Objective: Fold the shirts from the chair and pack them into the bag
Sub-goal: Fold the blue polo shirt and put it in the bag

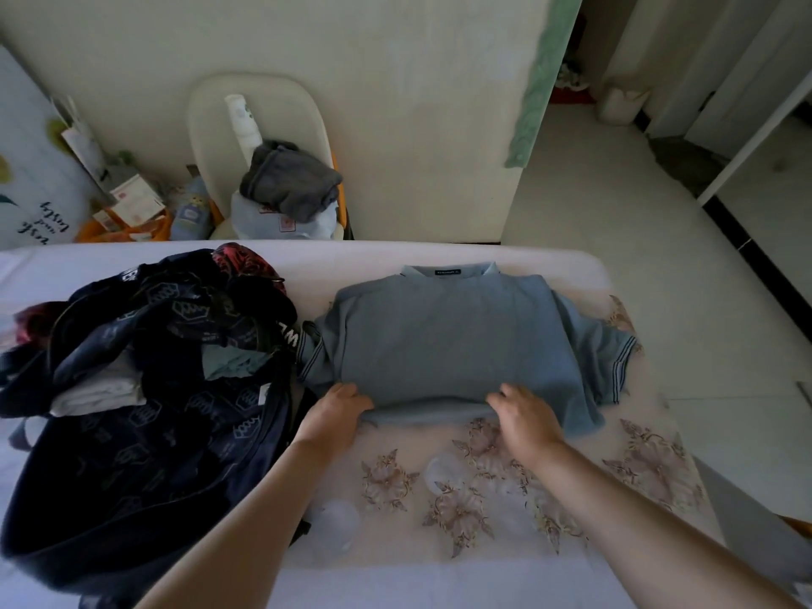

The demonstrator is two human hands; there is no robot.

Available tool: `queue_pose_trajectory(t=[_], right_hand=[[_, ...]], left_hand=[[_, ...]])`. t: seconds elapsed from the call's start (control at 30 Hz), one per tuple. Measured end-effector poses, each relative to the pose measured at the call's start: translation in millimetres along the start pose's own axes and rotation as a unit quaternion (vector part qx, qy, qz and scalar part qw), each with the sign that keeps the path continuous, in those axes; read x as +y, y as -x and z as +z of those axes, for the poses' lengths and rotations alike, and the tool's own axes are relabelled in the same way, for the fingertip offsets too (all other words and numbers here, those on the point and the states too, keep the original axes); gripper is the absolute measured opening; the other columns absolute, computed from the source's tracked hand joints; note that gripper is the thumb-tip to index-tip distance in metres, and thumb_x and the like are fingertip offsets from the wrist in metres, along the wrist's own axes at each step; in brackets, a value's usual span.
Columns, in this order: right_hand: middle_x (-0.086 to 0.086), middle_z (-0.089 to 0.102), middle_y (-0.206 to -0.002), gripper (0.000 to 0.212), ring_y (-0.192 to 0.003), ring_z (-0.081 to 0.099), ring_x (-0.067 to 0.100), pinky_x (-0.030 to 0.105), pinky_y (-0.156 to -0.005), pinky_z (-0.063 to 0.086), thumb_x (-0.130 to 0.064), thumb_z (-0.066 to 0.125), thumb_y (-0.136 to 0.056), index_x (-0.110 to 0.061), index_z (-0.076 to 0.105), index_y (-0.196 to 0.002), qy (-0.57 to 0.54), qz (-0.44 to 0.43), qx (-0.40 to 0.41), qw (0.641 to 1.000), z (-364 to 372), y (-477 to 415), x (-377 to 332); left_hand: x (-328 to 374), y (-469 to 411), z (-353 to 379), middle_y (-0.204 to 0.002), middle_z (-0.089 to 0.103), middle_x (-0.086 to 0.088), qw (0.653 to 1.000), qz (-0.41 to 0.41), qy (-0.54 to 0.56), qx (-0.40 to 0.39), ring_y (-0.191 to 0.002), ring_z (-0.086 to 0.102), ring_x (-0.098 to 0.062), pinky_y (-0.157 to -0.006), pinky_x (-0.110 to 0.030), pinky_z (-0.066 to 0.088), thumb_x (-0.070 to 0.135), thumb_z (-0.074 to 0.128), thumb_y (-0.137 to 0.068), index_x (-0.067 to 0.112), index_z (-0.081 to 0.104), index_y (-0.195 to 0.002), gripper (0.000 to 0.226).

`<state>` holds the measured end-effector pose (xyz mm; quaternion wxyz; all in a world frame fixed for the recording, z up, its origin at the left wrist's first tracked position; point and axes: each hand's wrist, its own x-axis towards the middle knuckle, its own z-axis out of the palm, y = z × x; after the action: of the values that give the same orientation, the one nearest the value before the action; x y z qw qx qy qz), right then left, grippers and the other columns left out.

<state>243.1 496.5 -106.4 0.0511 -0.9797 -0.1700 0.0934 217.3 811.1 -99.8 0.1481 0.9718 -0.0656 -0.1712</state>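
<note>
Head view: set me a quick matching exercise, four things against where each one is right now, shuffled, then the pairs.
Things:
1. blue shirt
2. dark bag
3. grey garment
4. white chair

Places:
a. open on the left side of the table, clothes inside
b. heaped on the chair seat
c. spread on the table, near edge gripped by the left hand and the right hand
d. beyond the table's far edge

Pairs: 1-c, 2-a, 3-b, 4-d.
</note>
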Motion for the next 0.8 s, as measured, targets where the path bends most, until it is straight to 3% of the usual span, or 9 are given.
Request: queue_pose_trajectory(t=[0.1,0.2,0.37,0.47,0.57,0.63,0.7,0.8], right_hand=[[0.005,0.060,-0.101,0.030,-0.097,0.061,0.031,0.039,-0.076,0.049,0.000,0.051,-0.083,-0.014,0.068,-0.104,-0.053,0.002,-0.010,0.999,-13.2,9.0,0.2],[0.002,0.059,-0.104,0.024,-0.100,0.060,0.029,0.035,-0.078,0.045,-0.010,0.054,-0.085,-0.018,0.066,-0.104,-0.067,-0.018,-0.069,0.995,-19.1,33.9,-11.5],[0.006,0.063,-0.118,0.033,-0.112,0.058,0.028,0.029,-0.086,0.042,-0.015,0.053,-0.085,-0.019,0.067,-0.114,-0.051,0.001,-0.162,0.986,-8.3,97.9,-32.0],[-0.001,0.069,-0.119,0.036,-0.113,0.060,0.020,0.022,-0.088,0.041,-0.014,0.056,-0.082,-0.020,0.071,-0.113,-0.092,0.009,-0.207,0.974,-3.5,136.8,-38.8],[-0.006,0.071,-0.110,0.029,-0.107,0.063,0.013,0.017,-0.082,0.041,-0.022,0.060,-0.082,-0.023,0.075,-0.107,-0.168,0.068,-0.182,0.966,-2.5,170.1,-36.3],[-0.004,0.066,-0.114,0.029,-0.110,0.061,0.018,0.025,-0.090,0.047,-0.024,0.060,-0.085,-0.025,0.073,-0.111,-0.186,0.136,-0.060,0.971,1.0,186.1,-21.3],[0.002,0.058,-0.122,0.037,-0.115,0.056,0.026,0.035,-0.095,0.047,-0.016,0.058,-0.085,-0.023,0.066,-0.120,-0.148,0.219,0.043,0.964,3.6,200.0,-2.6],[0.009,0.051,-0.134,0.048,-0.123,0.050,0.032,0.040,-0.100,0.042,-0.012,0.052,-0.091,-0.022,0.051,-0.138,-0.131,0.364,0.030,0.922,6.7,218.2,19.4]], left_hand=[[9.2,14.3,-7.2,-0.134,0.046,-0.008,0.996,-0.036,-0.035,-0.075,-0.129,0.043,-0.028,-0.099,-0.037,0.046,-0.001,0.049,-0.089,0.024,0.052,-0.138,0.054],[19.4,34.7,-5.6,-0.129,0.057,-0.004,0.982,-0.062,-0.089,-0.157,-0.116,0.057,-0.029,-0.092,-0.038,0.051,0.006,0.054,-0.086,0.028,0.058,-0.129,0.048],[40.7,73.0,2.8,-0.111,0.065,-0.010,0.935,-0.012,-0.190,-0.300,-0.104,0.064,-0.033,-0.080,-0.038,0.054,0.002,0.061,-0.081,0.007,0.066,-0.106,0.026],[53.7,91.5,13.6,-0.110,0.069,-0.013,0.907,0.003,-0.212,-0.363,-0.103,0.066,-0.032,-0.085,-0.041,0.057,0.006,0.067,-0.080,0.001,0.069,-0.105,0.026],[78.0,107.6,23.1,-0.111,0.070,-0.007,0.936,-0.002,-0.181,-0.302,-0.105,0.066,-0.027,-0.085,-0.037,0.054,0.020,0.060,-0.083,0.013,0.070,-0.104,0.025],[94.2,113.0,32.6,-0.121,0.066,-0.001,0.976,0.012,-0.112,-0.189,-0.112,0.062,-0.025,-0.090,-0.035,0.050,0.024,0.051,-0.088,0.026,0.067,-0.109,0.026],[112.4,117.0,41.2,-0.128,0.061,0.004,0.994,0.039,-0.032,-0.097,-0.117,0.058,-0.023,-0.094,-0.031,0.047,0.026,0.047,-0.093,0.035,0.064,-0.113,0.028],[138.3,117.1,63.7,-0.140,0.051,0.008,0.991,0.123,0.002,-0.056,-0.129,0.047,-0.018,-0.103,-0.028,0.039,0.029,0.050,-0.096,0.037,0.059,-0.127,0.034]])
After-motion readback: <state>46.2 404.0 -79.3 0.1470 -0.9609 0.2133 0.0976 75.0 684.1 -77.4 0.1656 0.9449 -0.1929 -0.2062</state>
